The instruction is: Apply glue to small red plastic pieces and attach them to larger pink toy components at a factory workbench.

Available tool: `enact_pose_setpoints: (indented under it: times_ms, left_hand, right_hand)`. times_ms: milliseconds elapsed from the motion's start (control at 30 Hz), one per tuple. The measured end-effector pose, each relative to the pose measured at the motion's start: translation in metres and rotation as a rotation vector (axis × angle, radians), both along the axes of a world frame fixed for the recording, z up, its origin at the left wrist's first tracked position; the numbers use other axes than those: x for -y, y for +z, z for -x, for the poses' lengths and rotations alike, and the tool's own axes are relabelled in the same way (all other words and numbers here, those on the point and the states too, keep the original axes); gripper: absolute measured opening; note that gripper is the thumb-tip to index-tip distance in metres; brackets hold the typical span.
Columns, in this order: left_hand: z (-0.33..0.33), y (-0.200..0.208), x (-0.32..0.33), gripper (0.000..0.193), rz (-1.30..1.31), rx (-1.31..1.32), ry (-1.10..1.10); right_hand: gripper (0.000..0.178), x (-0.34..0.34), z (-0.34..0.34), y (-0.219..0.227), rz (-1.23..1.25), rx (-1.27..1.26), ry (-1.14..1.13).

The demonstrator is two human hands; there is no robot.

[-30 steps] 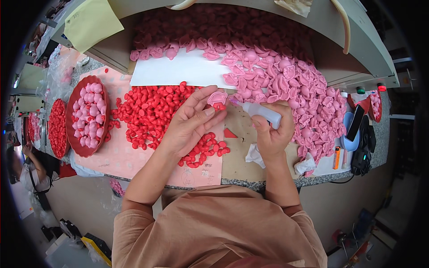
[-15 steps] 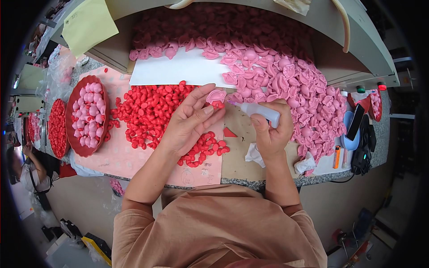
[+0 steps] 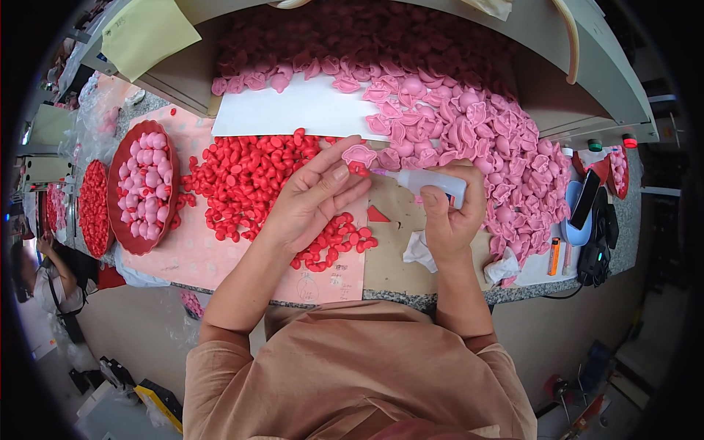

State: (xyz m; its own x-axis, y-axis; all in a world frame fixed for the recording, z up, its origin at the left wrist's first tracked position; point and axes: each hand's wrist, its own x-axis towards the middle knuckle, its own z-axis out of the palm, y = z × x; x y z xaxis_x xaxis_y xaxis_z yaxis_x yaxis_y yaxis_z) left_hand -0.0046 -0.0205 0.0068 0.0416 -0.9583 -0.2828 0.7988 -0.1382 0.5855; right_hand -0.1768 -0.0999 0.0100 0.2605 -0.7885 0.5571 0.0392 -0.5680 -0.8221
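Observation:
My left hand (image 3: 312,194), palm up, pinches a small pink molded plastic piece (image 3: 359,155) with a red plastic piece (image 3: 358,169) at its lower edge. How the two are joined I cannot make out. From the right, my right hand (image 3: 455,213) grips a translucent white squeeze bottle (image 3: 429,183), tilted nearly level. Its thin pinkish nozzle (image 3: 386,173) points left, with the tip at or very near the red piece. Below and left of my left hand lie many loose red pieces (image 3: 253,176). A large heap of pink pieces (image 3: 469,132) spreads behind and right of my hands.
On the left stand a red scalloped tray (image 3: 147,248) of pink-and-red pieces and another heap of red pieces (image 3: 94,213). Crumpled tissues (image 3: 419,253) lie near the front edge. A phone (image 3: 584,199), an orange tube (image 3: 554,257) and black cables sit right. A cabinet hood (image 3: 609,73) overhangs the bench.
My left hand has shifted slightly right with the pink and red pieces. The bottle lies a little flatter, its nozzle now closer to the red piece.

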Motion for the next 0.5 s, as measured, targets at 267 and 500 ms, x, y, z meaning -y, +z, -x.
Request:
enact_pose_setpoints:
  times_ms: [267, 500]
  left_hand:
    - [0.0017, 0.0021, 0.0002, 0.046, -0.005, 0.014, -0.004]
    - [-0.0001, -0.0013, -0.0008, 0.046, 0.009, 0.008, -0.013]
  right_hand:
    - [0.024, -0.0027, 0.0007, -0.0018, -0.047, -0.045, 0.009]
    - [0.026, -0.0007, -0.0012, -0.0008, 0.044, -0.102, 0.003]
